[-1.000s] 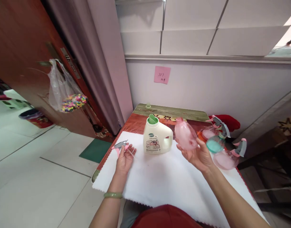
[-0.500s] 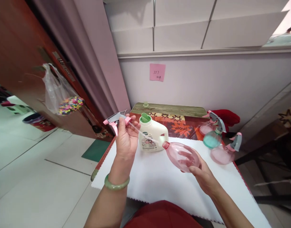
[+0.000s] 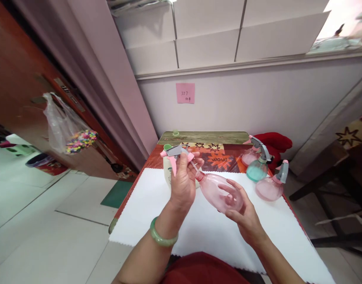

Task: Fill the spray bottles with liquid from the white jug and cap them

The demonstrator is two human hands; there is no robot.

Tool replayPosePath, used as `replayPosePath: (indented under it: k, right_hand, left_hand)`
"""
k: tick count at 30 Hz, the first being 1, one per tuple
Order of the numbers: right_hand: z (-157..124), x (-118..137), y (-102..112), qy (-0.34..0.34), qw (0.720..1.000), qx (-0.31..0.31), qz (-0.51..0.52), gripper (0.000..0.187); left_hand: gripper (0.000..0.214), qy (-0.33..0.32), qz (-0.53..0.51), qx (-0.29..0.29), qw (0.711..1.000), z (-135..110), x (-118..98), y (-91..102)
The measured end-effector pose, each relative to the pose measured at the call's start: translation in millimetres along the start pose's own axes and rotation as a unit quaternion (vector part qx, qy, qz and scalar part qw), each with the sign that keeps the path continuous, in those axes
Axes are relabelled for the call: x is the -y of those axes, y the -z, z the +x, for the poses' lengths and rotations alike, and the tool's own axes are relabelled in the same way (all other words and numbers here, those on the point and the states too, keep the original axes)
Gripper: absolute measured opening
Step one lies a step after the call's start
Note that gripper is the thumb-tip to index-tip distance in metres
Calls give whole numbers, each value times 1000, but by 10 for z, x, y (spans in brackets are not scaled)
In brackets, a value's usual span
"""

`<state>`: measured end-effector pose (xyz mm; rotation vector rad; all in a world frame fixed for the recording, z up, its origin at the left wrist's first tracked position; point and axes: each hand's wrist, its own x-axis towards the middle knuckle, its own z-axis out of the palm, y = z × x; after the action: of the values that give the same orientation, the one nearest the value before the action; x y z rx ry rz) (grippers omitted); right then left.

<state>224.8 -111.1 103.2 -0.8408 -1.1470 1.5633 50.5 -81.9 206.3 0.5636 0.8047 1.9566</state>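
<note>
My left hand (image 3: 184, 179) is closed round a pink and grey trigger sprayer head (image 3: 175, 152), held just left of a bottle mouth. The sprayer's thin tube runs down into the neck of a clear pink bottle (image 3: 218, 191); a short length still shows between collar and neck. My right hand (image 3: 244, 215) grips that bottle by its wide base, with fingers seen through the plastic. The bottle is tilted, its neck toward my left hand. Behind my left hand stands a cream jug (image 3: 168, 171) with a green mouth, mostly hidden.
At the table's right stand a teal spray bottle (image 3: 257, 170) and two pink ones, the nearer pink spray bottle (image 3: 269, 189) by the edge. A white cloth (image 3: 204, 232) covers the front. A green cap (image 3: 175, 133) lies at the back. A dark stool (image 3: 322, 189) stands right.
My left hand has moved right with the sprayer head, bringing it close to the bottle's neck. Most of the tube has slid inside the bottle. The view has shifted slightly.
</note>
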Motion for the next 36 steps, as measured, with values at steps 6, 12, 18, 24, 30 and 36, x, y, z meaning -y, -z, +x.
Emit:
replayPosePath:
  k: [6,12,18,24,30,36]
  right_hand:
    - [0,-15,-78,54,996,-71,1,93]
    - [-51,-90,-25,126,980,-119,-96,93]
    - [-94,-172,-20,222,937,-172,-209,91]
    - [-34,-144,13,339,863,-211,-311,95]
    - [-16,-79,57,405,806,-220,-372,98]
    - [20,35,89,453,738,-223,-448,99]
  left_hand:
    - [30,35,20,-13,999,-152,286,-77]
    - [34,82,4,-45,996,-91,314,-109]
    - [28,171,-52,-97,979,-75,280,-186]
    - [32,162,-26,-62,984,-249,420,-215]
    - [33,119,-19,-50,991,-327,480,-223]
    - [29,80,16,-23,996,-329,460,-248]
